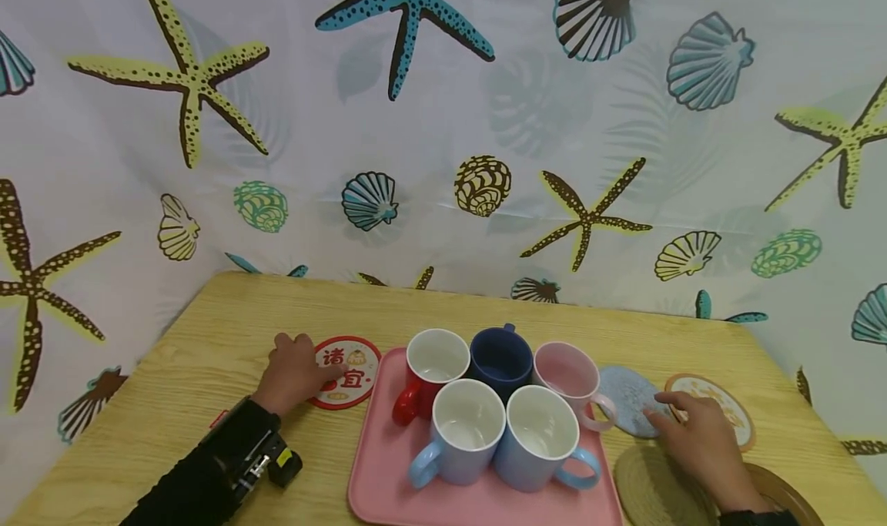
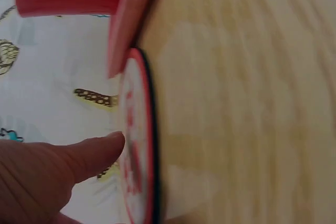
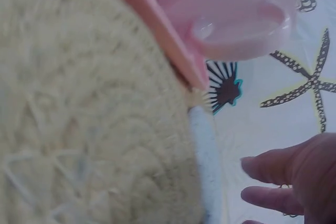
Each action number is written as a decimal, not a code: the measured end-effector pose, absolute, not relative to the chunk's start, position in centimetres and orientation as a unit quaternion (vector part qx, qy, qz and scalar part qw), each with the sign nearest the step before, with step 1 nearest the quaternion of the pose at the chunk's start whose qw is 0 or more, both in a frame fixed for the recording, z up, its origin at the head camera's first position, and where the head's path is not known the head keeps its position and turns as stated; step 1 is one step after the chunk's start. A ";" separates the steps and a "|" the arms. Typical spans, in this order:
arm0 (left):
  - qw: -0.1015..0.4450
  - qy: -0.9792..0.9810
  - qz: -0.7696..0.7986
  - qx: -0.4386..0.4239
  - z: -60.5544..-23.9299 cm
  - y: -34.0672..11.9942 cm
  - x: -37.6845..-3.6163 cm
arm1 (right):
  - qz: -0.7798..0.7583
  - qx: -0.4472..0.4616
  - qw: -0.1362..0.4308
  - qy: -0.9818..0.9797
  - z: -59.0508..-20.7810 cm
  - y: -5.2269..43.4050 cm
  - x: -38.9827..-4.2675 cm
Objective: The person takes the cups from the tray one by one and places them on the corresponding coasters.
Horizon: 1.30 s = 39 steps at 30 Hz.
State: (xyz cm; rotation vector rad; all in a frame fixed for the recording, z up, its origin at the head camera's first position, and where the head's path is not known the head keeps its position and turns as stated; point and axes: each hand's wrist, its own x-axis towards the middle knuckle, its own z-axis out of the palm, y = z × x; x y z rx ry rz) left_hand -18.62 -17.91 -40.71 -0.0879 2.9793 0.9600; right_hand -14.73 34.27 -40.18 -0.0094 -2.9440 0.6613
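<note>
My left hand (image 1: pixel 293 373) is at the left edge of a round red-rimmed coaster (image 1: pixel 360 363) with red characters. Its thumb (image 2: pixel 94 156) reaches straight over the coaster's face, and its other fingers are partly hidden. On the right, my right hand (image 1: pixel 705 440) hovers with fingers apart, between a grey-blue round coaster (image 1: pixel 627 399) and a white coaster with an orange rim (image 1: pixel 738 414). A woven tan round mat (image 1: pixel 654 487) lies below that hand, large in the right wrist view. Nothing shows between the right thumb and fingers.
A pink tray (image 1: pixel 395 495) stands between the hands. On it are a red mug (image 1: pixel 416 391), a navy mug (image 1: pixel 500 356), a pink mug (image 1: pixel 568 372) and two light-blue mugs (image 1: pixel 467 433). A brown round piece (image 1: pixel 783 495) lies front right. Patterned cloth (image 1: pixel 443 141) hangs behind the table.
</note>
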 end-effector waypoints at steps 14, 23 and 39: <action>-0.060 0.908 0.410 -0.055 -40.9 -17.8 -18.9 | 0.285 0.013 0.214 -0.934 -37.6 32.2 -12.4; -0.204 0.820 0.534 -0.030 -34.2 -13.9 -16.2 | 0.370 0.008 0.206 -0.906 -34.3 27.3 -10.2; -0.026 0.730 0.667 0.150 -31.0 -3.3 -8.5 | 0.657 0.080 -0.031 -0.749 -32.1 20.2 -7.8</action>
